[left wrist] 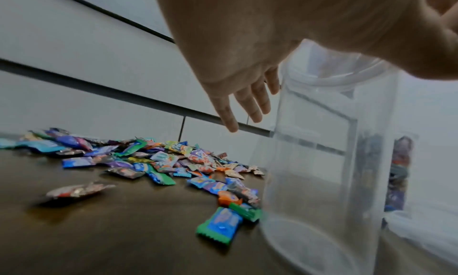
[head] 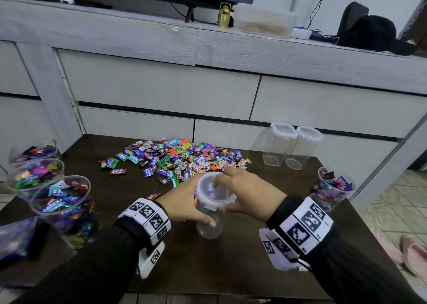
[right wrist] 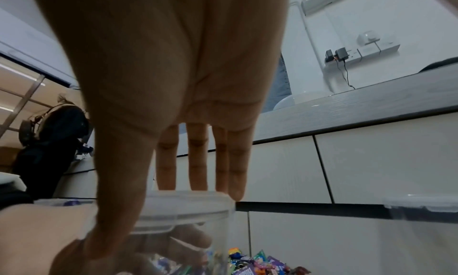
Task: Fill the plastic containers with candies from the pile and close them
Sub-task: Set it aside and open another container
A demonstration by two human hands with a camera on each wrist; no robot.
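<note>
A clear round plastic container (head: 209,225) stands on the dark table (head: 208,269), just in front of the candy pile (head: 175,160). It looks empty in the left wrist view (left wrist: 322,161). My left hand (head: 184,204) grips its side, thumb in front and fingers behind. A clear lid (head: 215,191) sits on its mouth. My right hand (head: 245,195) holds this lid from above, its fingers (right wrist: 198,161) reaching over the far rim and the thumb on the near rim. Through the wall in the right wrist view the left hand's fingers (right wrist: 188,240) show.
Three lidless containers full of candies (head: 60,202) stand at the table's left edge, another (head: 332,188) at the right edge. Two empty lidded containers (head: 282,144) stand at the back right. White drawers (head: 161,84) rise behind the table. A bag (head: 13,239) lies far left.
</note>
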